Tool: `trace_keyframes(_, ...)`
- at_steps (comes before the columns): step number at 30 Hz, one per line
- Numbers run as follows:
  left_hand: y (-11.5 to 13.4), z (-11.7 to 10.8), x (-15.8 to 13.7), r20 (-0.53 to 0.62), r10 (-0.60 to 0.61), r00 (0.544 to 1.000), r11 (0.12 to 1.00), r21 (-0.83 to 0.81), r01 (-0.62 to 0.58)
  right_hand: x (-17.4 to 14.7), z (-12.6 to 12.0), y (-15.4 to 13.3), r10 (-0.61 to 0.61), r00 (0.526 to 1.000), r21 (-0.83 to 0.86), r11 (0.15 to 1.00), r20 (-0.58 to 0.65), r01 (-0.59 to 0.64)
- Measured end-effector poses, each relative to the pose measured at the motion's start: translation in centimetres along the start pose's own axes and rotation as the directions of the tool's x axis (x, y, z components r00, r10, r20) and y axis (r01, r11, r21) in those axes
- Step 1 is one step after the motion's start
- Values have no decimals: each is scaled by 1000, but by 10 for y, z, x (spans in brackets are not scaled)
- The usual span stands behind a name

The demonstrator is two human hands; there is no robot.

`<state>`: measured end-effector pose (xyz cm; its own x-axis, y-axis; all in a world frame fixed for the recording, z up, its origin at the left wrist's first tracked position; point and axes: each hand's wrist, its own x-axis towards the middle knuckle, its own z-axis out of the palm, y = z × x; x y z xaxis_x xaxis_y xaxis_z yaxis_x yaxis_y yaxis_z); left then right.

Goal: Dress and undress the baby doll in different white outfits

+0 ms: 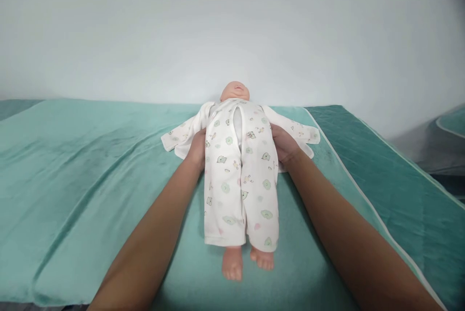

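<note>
Where a teal mat [90, 180] meets a white wall [145, 35], the doll [240, 170] lies between 2 hands, left hand [197, 148] and right hand [284, 144] pressing its sides.

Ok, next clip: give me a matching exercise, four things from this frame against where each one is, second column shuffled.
Things:
1. left hand
2. right hand
3. doll's bare feet
4. doll's head

Places:
A. far end, towards the white wall
B. sticking out below the printed trouser legs
C. against the doll's side on the right of the picture
D. against the doll's side on the left of the picture

Pairs: 1-D, 2-C, 3-B, 4-A
</note>
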<state>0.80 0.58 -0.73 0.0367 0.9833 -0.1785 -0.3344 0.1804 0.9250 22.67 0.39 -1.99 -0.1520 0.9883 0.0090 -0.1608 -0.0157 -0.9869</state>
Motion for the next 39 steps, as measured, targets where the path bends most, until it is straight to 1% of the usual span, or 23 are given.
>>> trace_keyframes(2, -2, -2, -1, 6, 45, 999, 999, 25, -45, -1, -2, 2, -10, 1000, 31, 999, -3, 10)
trace_keyframes(4, -4, -4, -2, 19, 96, 995, 994, 47, -97, -5, -2, 2, -47, 999, 85, 995, -14, 48)
trace_keyframes(7, -9, -10, -6, 35, 168, 985, 981, 87, -171, -19, 2, 5, -106, 994, 133, 985, -35, 110)
trace_keyframes(9, -13, -15, -13, 56, 217, 975, 968, 115, -222, -35, 6, 10, -146, 987, 76, 986, -73, 151)
trace_keyframes(11, -17, -22, -24, 75, 267, 961, 949, 151, -276, -55, 11, 16, -215, 968, -36, 977, -133, 212)
trace_keyframes(13, -22, -29, -38, 81, 325, 942, 921, 198, -334, -82, 18, 21, -310, 931, -162, 946, -192, 281)
trace_keyframes(14, -25, -32, -46, 76, 349, 934, 907, 221, -358, -98, 22, 23, -362, 906, -234, 921, -221, 311)
trace_keyframes(16, -30, -39, -64, 70, 378, 923, 887, 259, -382, -132, 33, 25, -453, 856, -401, 853, -250, 335)
trace_keyframes(17, -33, -41, -72, 67, 383, 921, 880, 277, -386, -149, 40, 24, -493, 836, -488, 806, -240, 336)
trace_keyframes(18, -35, -44, -80, 68, 385, 920, 872, 300, -387, -166, 48, 24, -523, 828, -563, 754, -202, 338)
trace_keyframes(19, -37, -46, -87, 72, 389, 918, 861, 326, -390, -182, 56, 23, -549, 824, -620, 698, -141, 359)
trace_keyframes(20, -39, -47, -93, 83, 395, 915, 847, 352, -397, -195, 65, 21, -566, 823, -665, 635, -53, 394)
trace_keyframes(22, -40, -49, -103, 116, 406, 906, 819, 395, -417, -215, 83, 16, -552, 827, -746, 507, 104, 432)
trace_keyframes(23, -39, -49, -108, 131, 408, 903, 807, 411, -424, -220, 91, 13, -524, 837, -790, 442, 157, 425)
trace_keyframes(24, -39, -49, -111, 144, 405, 903, 799, 424, -426, -224, 99, 9, -491, 852, -836, 379, 183, 398)
trace_keyframes(26, -39, -50, -119, 148, 389, 909, 793, 448, -412, -225, 110, 3, -434, 882, -914, 255, 183, 316)
trace_keyframes(28, -39, -53, -128, 155, 362, 919, 799, 457, -392, -220, 117, -2, -397, 901, -957, 145, 176, 251)
trace_keyframes(30, -41, -58, -139, 176, 320, 931, 810, 459, -365, -214, 121, -3, -378, 907, -972, 66, 184, 225)
trace_keyframes(31, -41, -61, -145, 196, 293, 936, 815, 460, -352, -211, 122, -3, -373, 908, -974, 46, 190, 222)
trace_keyframes(33, -42, -67, -160, 252, 246, 936, 817, 466, -340, -207, 123, -3, -368, 909, -971, 54, 196, 231)
trace_keyframes(34, -42, -70, -167, 286, 236, 928, 810, 470, -351, -207, 124, -4, -370, 908, -966, 85, 197, 244)
trace_keyframes(37, -42, -74, -188, 383, 252, 889, 766, 482, -425, -211, 126, -13, -404, 886, -906, 246, 228, 345)
trace_keyframes(39, -43, -73, -199, 411, 280, 868, 732, 493, -470, -216, 127, -21, -441, 866, -844, 348, 238, 409)
